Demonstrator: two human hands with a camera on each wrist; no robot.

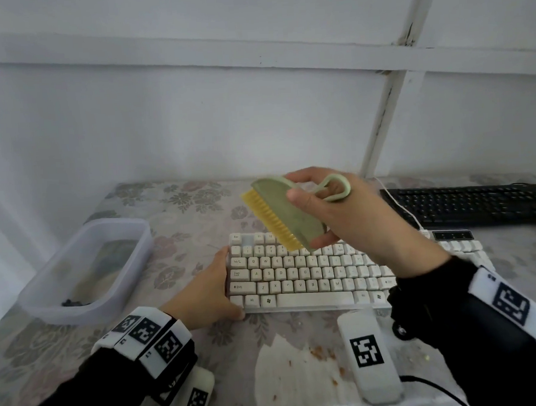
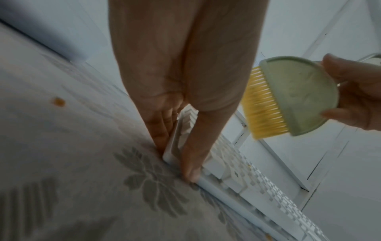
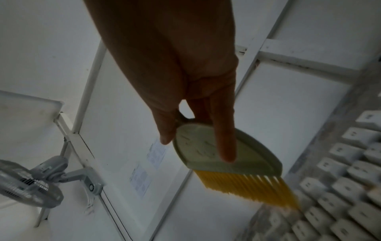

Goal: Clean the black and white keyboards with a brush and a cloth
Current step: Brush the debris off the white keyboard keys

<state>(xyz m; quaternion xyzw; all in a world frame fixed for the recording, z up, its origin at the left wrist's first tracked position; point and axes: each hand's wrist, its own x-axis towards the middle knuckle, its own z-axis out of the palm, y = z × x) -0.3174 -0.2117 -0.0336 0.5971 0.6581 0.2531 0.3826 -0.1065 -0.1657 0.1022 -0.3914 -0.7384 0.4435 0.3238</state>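
Observation:
A white keyboard [image 1: 311, 275] lies in the middle of the table; it also shows in the left wrist view [image 2: 237, 176] and the right wrist view [image 3: 340, 187]. My left hand [image 1: 209, 286] holds its left end, fingers along the side and thumb at the front corner [image 2: 191, 172]. My right hand [image 1: 348, 217] grips a green brush with yellow bristles [image 1: 279, 214] lifted above the top key rows; the brush [image 2: 292, 96] hangs clear of the keys, bristles [image 3: 247, 185] pointing down-left. A black keyboard [image 1: 471, 204] lies at the back right.
A translucent plastic tub [image 1: 87, 268] holding something dark stands at the left. Crumbs [image 1: 324, 355] lie on a worn patch of the floral tablecloth in front of the white keyboard. A white cable [image 1: 397, 202] runs between the keyboards. A wall fan [image 3: 31, 184] is mounted nearby.

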